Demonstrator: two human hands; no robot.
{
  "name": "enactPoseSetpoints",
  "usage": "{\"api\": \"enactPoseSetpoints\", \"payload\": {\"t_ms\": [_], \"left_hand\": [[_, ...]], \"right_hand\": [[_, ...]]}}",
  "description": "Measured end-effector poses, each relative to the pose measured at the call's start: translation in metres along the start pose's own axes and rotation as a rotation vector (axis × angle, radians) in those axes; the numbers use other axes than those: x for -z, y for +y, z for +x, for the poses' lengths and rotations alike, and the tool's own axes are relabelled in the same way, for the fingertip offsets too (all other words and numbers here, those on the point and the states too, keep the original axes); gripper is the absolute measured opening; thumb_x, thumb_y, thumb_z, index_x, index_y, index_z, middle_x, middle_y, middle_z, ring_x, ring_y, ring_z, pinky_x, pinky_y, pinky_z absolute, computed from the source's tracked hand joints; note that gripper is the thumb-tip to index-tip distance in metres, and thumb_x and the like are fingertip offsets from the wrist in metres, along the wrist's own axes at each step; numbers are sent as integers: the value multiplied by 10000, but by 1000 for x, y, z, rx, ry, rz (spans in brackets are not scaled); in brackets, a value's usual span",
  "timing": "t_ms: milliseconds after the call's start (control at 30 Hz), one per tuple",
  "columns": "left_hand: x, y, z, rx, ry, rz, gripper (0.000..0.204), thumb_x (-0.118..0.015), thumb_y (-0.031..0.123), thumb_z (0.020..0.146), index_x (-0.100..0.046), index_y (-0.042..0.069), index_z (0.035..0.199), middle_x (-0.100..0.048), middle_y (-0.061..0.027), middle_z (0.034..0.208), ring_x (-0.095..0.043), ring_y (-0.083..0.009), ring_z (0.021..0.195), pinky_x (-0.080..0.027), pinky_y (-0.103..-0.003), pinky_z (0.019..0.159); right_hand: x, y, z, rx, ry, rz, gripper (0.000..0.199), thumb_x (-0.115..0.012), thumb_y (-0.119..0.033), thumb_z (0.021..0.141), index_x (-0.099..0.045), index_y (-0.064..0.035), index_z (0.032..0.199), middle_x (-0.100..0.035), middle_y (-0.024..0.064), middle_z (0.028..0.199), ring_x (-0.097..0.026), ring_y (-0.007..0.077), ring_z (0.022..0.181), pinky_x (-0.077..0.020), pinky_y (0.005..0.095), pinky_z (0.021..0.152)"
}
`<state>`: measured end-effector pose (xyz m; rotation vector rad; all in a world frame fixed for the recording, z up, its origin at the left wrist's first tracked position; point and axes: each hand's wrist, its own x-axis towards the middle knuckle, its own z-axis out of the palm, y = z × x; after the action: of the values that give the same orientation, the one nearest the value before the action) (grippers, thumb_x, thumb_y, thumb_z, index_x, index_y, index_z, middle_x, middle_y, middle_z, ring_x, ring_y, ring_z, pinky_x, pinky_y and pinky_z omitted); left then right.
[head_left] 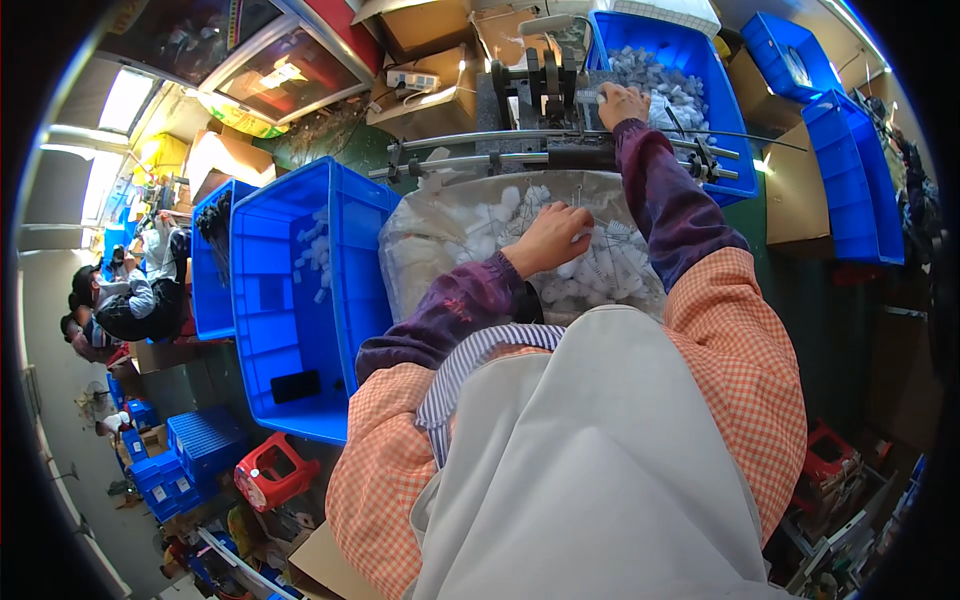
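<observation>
My left hand (548,238) reaches into a clear plastic bag (420,250) full of small white plastic parts (600,275), its fingers curled among them; whether it grips one I cannot tell. My right hand (622,103) is stretched far forward at a black machine fixture (540,85) with metal rails (500,160), fingers closed on a small white part at the fixture's edge. Behind that hand stands a blue crate (700,60) holding several grey-white parts (655,75).
A large blue bin (270,330) with a few white parts and a dark phone stands to my left. More blue crates (850,180) and a cardboard box (795,185) are at the right. A red stool (272,472) is on the floor. Other people (130,300) work at far left.
</observation>
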<state>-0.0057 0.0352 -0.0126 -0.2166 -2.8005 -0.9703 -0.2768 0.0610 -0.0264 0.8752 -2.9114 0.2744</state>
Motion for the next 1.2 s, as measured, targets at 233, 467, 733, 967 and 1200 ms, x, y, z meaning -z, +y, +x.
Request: {"api": "enactPoseSetpoints", "payload": {"t_ms": [233, 467, 733, 967, 1200], "left_hand": [[7, 1, 7, -7, 135, -161, 161, -559, 96, 808, -554, 32, 955, -583, -152, 865, -560, -344, 833, -450, -389, 710], [16, 5, 12, 44, 153, -181, 184, -589, 114, 796, -585, 9, 947, -615, -174, 882, -590, -336, 783, -465, -378, 685], [34, 8, 14, 241, 165, -273, 212, -615, 112, 791, -587, -22, 953, -641, -152, 780, -631, -229, 663, -475, -302, 605], [39, 8, 22, 253, 254, -401, 195, -618, 87, 809, -577, -46, 946, -643, -111, 740, -627, -142, 623, -473, -246, 571], [46, 18, 39, 180, 321, -200, 211, -623, 124, 796, -582, -9, 955, -630, -142, 767, -622, -236, 676, -472, -299, 609]], "right_hand": [[1, -3, -22, 48, 143, 15, 319, -521, -378, 784, -660, -139, 943, -523, 52, 1061, -384, 270, 1087, -239, 450, 944], [-12, -49, -25, 114, 174, 17, 286, -491, -330, 818, -641, -126, 951, -538, 79, 1047, -400, 277, 1071, -262, 457, 899], [-6, -49, -30, 131, 161, -4, 271, -464, -292, 822, -630, -126, 957, -546, 87, 1036, -420, 272, 1084, -248, 466, 919], [-3, 11, -11, 85, 73, 93, 240, -485, -257, 805, -604, -125, 967, -567, 102, 1080, -546, 277, 1023, -413, 414, 827], [34, 42, 23, -138, 71, -59, 186, -486, -230, 808, -588, -133, 930, -611, 122, 998, -612, 301, 894, -470, 441, 712]]}}
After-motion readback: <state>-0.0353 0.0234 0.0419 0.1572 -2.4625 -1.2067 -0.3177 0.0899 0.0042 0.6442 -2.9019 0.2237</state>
